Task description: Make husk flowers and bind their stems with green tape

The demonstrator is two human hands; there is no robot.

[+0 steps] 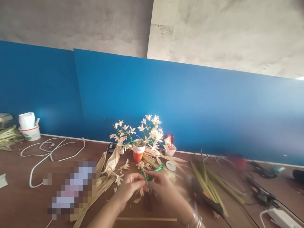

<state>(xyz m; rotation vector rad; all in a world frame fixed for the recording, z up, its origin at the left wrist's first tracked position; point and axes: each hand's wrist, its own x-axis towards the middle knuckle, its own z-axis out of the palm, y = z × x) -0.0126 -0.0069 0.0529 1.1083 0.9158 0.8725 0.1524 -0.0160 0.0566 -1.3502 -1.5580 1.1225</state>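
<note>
My left hand (133,186) is closed in a pinch near the middle of the table, at the stem of a small cream flower made of dried husk (142,166). Right beside it, my right hand (161,184) has its fingers closed on a strip of green tape (159,168), which runs toward a round roll (171,166). The fingertips of both hands nearly meet, and they hide most of the stem. Just beyond stands an orange and white paper cup (138,155) holding several husk flowers on green stems (152,133).
Dried husks (114,161) and loose petals lie around the hands. To the right are a glue gun (205,196), green stalks (209,183) and cables. A blurred-out phone-like object (73,186) and a white cable (51,153) lie left. A blue partition (166,104) closes the back.
</note>
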